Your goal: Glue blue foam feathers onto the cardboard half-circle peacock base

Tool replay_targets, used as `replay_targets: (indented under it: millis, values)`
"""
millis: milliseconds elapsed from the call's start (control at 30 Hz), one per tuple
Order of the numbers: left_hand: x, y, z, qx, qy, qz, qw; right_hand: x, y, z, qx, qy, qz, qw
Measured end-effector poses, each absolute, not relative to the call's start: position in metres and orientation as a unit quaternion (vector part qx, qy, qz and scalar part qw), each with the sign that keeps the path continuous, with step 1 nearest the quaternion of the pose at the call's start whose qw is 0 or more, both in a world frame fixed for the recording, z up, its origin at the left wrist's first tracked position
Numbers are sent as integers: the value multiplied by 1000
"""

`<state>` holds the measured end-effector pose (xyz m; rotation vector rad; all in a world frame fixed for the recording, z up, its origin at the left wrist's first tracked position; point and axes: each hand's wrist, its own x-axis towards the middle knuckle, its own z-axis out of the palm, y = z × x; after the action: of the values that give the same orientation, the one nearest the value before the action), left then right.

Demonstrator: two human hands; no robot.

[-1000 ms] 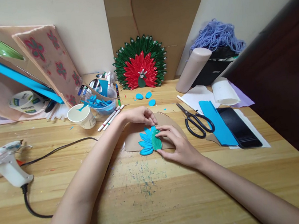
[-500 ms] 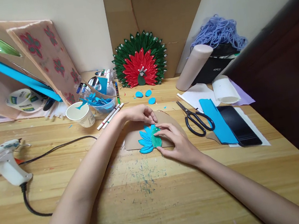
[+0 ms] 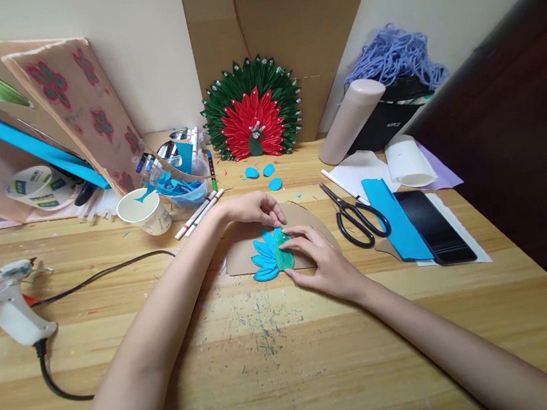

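One green rounded body piece [image 3: 283, 252] was gripped by the right hand [image 3: 327, 267], blue pointed petals [image 3: 264, 260] alongside.

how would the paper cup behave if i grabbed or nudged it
The paper cup is probably light for its size, as its visible inside looks empty apart from a blue scrap at the rim. Its thin wall may dent under a hard squeeze. It narrows toward the base, so a push up high could tip it.

A black phone [image 3: 435, 227] lies at right on the surface [image 3: 286, 378]. Beyond it, a pale bottle [image 3: 353, 120] is beside a black bag [image 3: 386, 125], with purple yarn [image 3: 396, 61] above.
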<state>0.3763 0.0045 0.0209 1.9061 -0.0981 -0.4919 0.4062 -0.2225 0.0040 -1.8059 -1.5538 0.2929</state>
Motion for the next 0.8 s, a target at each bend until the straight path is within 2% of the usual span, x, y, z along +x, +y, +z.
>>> replay_targets:
  millis: [800]
  values:
    - [376, 4, 21, 824, -36, -195, 531, 407, -222, 4, -700, -608, 111, 358]
